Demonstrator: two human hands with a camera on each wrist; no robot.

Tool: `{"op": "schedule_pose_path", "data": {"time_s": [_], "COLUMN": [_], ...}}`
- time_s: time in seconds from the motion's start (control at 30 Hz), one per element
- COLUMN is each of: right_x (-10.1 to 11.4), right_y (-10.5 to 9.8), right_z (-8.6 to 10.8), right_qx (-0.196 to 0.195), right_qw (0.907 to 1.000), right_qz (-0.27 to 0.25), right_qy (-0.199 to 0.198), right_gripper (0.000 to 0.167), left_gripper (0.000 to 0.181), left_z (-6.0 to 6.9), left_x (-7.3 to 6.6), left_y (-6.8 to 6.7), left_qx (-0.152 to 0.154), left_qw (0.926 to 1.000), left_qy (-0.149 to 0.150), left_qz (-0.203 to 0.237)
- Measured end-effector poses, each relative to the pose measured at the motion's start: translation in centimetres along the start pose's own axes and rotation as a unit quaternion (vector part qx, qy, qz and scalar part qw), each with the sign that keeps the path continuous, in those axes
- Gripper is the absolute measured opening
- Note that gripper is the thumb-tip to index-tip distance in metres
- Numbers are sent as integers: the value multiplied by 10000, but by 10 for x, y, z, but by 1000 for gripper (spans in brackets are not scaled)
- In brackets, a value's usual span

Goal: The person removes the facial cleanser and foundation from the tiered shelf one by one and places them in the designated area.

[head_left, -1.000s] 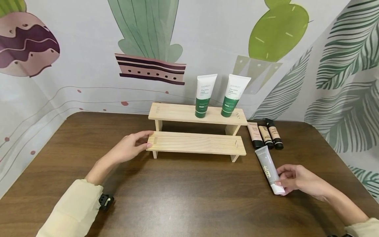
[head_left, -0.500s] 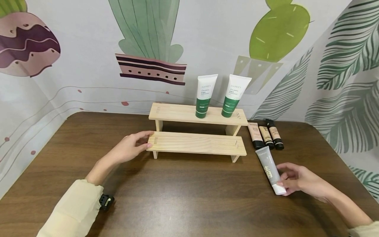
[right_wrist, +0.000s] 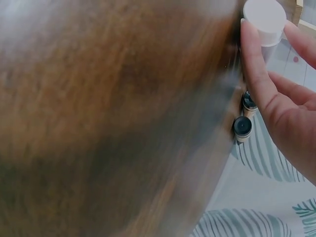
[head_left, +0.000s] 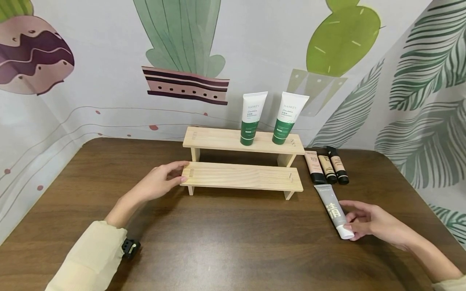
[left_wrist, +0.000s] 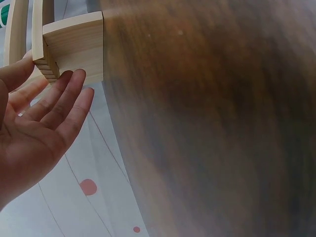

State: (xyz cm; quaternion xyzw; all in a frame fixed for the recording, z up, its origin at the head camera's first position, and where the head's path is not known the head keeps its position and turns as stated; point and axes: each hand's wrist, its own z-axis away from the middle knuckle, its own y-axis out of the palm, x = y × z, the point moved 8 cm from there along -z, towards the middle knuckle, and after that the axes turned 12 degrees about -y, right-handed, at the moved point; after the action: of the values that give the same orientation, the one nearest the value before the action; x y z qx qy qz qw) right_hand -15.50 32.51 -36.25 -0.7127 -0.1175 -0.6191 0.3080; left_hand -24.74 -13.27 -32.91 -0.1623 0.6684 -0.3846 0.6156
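Note:
My left hand (head_left: 160, 181) holds the left end of the lower tier of a two-tier pale wooden shelf (head_left: 240, 175), thumb at the front corner and index finger at the back corner. In the left wrist view, the other fingers (left_wrist: 74, 106) extend loosely beside the shelf's end leg (left_wrist: 79, 49). My right hand (head_left: 371, 222) pinches a grey tube (head_left: 332, 208) by its white cap (right_wrist: 265, 19) between thumb and fingers. The tube slants, its flat end pointing away toward the back. Two white-and-green tubes, a left one (head_left: 251, 119) and a right one (head_left: 287, 119), stand on the upper tier.
Right of the shelf, a pink BB tube (head_left: 314, 166), a beige tube (head_left: 327, 169) and a black-capped tube (head_left: 338, 165) lie side by side on the brown wooden table (head_left: 218, 242). Behind the table hangs a cactus-print cloth (head_left: 109, 60).
The grey tube has tipped and turned slightly, its flat end coming down and toward me, and the right hand has shifted a little rightward. My left hand stays on the shelf.

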Motion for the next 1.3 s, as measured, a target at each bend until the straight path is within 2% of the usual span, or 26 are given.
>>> {"op": "schedule_pose_path", "data": {"time_s": [0.37,0.7,0.9,1.1,1.3], "right_x": [1,3,11,26,42], "right_y": [1,-4,-12,-16,-13], "right_z": [-3,-6,-10,-22,-44], "right_qx": [-36,-153,-70,78,106], "right_qw": [10000,9992,9978,9966,9939], "right_qz": [-41,352,660,811,1053], "right_qy": [8,94,32,-121,-298], "right_gripper": [54,45,49,51,49], "left_gripper": [42,42,42,43,43], "left_z": [0,1,1,0,0], "left_x": [1,-1,0,0,1], "left_y": [0,0,0,0,0], "left_qx": [19,38,42,42,44], "left_qw": [10000,9999,10000,10000,10000], "left_qy": [-20,-1,-26,9,2], "left_qz": [56,100,76,25,31]}}
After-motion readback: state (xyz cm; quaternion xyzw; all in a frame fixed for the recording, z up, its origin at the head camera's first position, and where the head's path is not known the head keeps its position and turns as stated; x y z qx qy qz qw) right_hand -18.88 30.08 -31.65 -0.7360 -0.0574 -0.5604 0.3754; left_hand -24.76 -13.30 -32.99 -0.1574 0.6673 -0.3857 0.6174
